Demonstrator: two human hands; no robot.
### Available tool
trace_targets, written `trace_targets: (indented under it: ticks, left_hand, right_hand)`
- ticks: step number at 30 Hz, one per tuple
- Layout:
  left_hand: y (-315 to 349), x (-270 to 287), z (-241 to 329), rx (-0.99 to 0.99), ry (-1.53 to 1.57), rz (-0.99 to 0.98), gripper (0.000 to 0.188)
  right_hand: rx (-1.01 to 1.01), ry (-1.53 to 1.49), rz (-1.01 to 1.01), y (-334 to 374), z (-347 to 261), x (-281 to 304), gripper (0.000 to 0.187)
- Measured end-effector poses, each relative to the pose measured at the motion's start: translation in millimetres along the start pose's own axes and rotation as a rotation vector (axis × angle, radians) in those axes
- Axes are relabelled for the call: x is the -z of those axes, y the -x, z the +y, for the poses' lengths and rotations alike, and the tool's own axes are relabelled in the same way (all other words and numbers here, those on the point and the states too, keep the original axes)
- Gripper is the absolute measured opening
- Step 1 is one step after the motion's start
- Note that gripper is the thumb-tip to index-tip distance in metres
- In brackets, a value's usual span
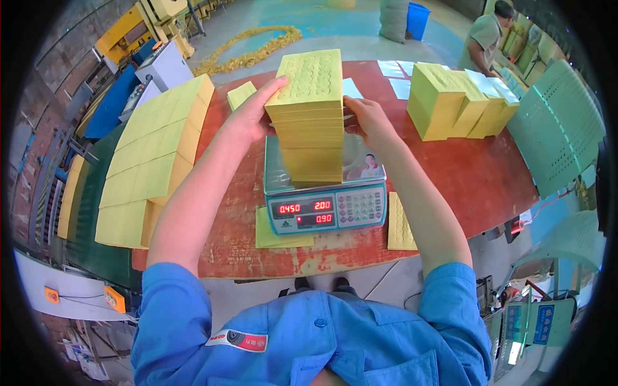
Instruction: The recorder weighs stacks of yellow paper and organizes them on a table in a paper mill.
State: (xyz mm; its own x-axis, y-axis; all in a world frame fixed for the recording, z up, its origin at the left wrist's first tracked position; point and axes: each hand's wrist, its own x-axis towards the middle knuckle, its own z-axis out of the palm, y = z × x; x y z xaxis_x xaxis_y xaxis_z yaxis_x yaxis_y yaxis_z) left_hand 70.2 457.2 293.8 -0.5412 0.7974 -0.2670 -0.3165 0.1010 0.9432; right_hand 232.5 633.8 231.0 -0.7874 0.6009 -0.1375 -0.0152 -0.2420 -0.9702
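Observation:
A tall stack of yellow perforated paper (pixel 309 122) stands on the platform of a teal digital scale (pixel 273 168), whose red display is lit. My left hand (pixel 251 112) grips the stack's upper left side, the thumb at its top edge and the other fingers partly hidden behind it. On the opposite side, my right hand (pixel 368 118) presses bent fingers against the upper right edge. Loose yellow sheets (pixel 283 239) lie partly under the scale's left front, and a small yellow pile (pixel 402 222) lies by its right front corner.
Long rows of yellow paper stacks (pixel 145 154) line the left. More stacks (pixel 444 103), some topped with white sheets, stand at the right on the red table (pixel 463 174). A green perforated panel (pixel 560 128) borders the table's right end. Another person (pixel 486 38) is beyond it.

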Motion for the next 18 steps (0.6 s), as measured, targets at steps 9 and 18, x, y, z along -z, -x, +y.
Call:
trace_targets:
  ticks: [9, 18]
  left_hand:
    - [-4, 11, -9, -0.062, -0.076, -0.044, 0.071]
    - [-12, 21, -19, -0.066, -0.152, -0.069, 0.071]
  right_hand:
    - [0.078, -0.007, 0.119, 3, 13, -9, 0.038]
    - [0.144, 0.035, 0.21, 2, 31, -7, 0.033]
